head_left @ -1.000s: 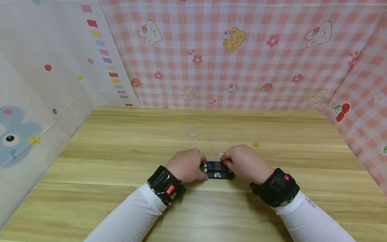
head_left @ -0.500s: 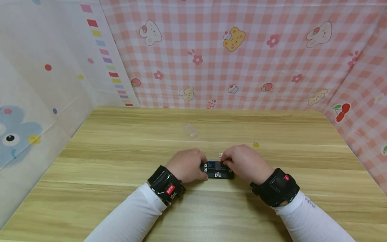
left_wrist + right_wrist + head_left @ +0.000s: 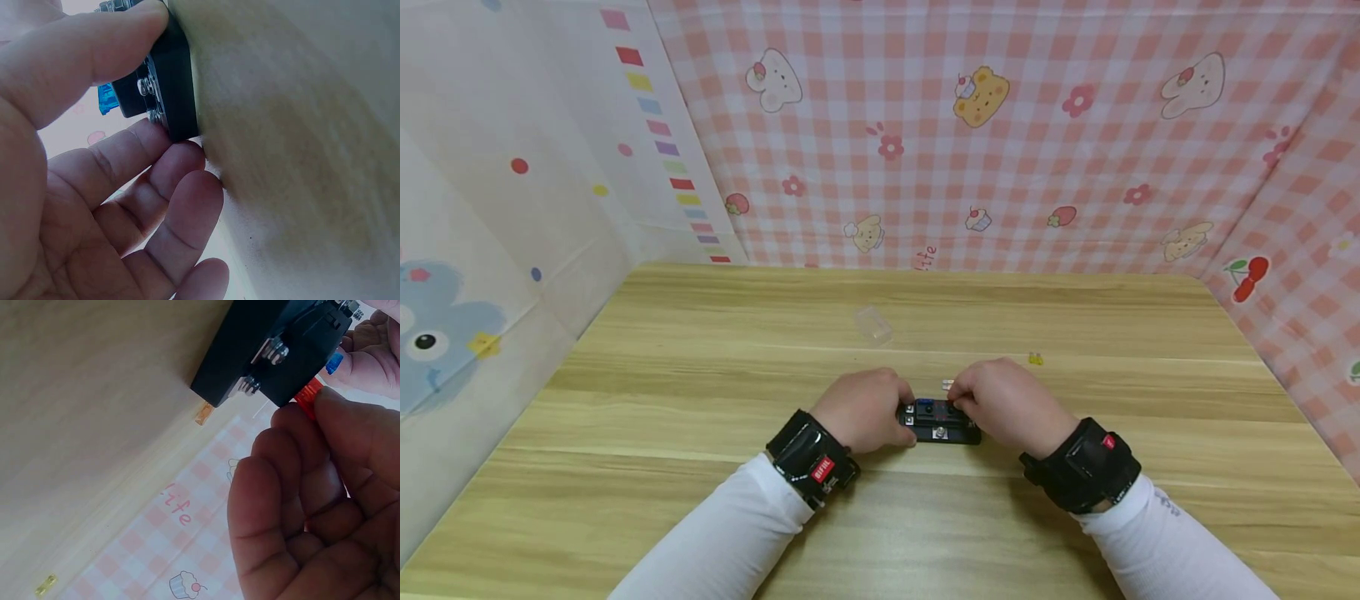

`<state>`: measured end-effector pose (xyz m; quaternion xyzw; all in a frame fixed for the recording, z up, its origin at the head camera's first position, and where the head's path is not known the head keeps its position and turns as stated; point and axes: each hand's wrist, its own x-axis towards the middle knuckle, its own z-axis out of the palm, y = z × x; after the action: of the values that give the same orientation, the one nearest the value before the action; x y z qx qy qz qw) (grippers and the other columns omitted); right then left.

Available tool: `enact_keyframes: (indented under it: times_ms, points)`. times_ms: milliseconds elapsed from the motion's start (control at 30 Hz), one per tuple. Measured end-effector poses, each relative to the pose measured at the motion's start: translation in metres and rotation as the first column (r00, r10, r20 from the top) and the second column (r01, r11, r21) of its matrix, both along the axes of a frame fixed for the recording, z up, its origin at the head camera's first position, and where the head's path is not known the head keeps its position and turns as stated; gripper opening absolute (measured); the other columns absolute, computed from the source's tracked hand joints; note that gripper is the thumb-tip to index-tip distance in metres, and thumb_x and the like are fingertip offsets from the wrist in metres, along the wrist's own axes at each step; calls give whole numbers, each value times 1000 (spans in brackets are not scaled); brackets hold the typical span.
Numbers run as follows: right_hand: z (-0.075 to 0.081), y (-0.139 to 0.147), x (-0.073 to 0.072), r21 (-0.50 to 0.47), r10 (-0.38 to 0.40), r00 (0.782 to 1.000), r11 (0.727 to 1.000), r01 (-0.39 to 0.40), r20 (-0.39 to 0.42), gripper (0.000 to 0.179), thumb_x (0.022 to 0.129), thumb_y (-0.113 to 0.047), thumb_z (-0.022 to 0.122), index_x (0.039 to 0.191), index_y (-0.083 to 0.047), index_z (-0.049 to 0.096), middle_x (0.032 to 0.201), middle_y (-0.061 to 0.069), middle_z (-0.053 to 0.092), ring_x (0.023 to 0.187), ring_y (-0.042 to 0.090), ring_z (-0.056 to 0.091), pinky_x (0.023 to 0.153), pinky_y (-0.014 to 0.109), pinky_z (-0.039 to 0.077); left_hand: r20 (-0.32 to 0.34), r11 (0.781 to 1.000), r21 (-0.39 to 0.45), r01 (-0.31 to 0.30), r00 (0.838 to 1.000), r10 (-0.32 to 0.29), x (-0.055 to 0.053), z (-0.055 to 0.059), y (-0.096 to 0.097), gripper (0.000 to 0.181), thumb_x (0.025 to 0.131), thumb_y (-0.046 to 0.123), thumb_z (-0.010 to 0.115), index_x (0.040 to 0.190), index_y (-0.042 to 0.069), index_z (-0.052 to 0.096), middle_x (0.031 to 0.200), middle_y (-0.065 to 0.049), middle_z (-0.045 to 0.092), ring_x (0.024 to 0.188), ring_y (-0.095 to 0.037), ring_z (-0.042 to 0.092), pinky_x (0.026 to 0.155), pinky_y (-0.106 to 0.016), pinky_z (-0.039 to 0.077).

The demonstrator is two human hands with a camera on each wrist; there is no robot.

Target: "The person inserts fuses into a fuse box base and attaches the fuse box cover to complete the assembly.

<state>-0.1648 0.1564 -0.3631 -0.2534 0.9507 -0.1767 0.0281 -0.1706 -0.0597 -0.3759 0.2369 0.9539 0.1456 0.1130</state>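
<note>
blue piece [image 3: 335,361] in black block [image 3: 297,372], red piece [image 3: 307,397] perhaps too

The block [image 3: 934,421]'s black and stepped, silver screws round its raised part, sitting flat with one end gripped by the left hand [image 3: 863,412]; blue fuse [image 3: 334,362] pokes out the top near that end; red fuse [image 3: 306,399], see-through, pinched by the right hand [image 3: 1018,408] against the top, can't tell how far in.

Four fuses [image 3: 1035,359], one block [image 3: 940,422]
</note>
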Motion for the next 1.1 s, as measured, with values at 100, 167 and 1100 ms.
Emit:
enact_keyframes:
  times_ms: [100,167,1100]
  points:
    - [0,0,0,2,-4,1000,1000,4,0,9,94,-7,77,93,-14,83,88,-4,77,76,7,63,71,29,55,0,1000,-2,0,1000,0,0,0,0,48,77,41,92,116,17,80,102,3,73,80,-12,61,78,-35,52]
    - [0,-1,1,4,-10,1000,1000,10,-1,9,94,-7,77,93,-14,83,88,-4,77,76,7,63,72,30,55,-2,1000,-5,2,1000,-2,0,1,0,47,77,41,91,116,17,80,101,4,72,80,-12,61,78,-35,52]
    - [1,-4,0,7,-28,999,1000,28,25,10,94,-6,76,93,-13,83,89,-3,77,77,8,62,71,30,55,-13,1000,-16,4,1000,-4,1,1,0,48,77,42,92,116,17,79,102,4,73,80,-11,61,79,-35,52]
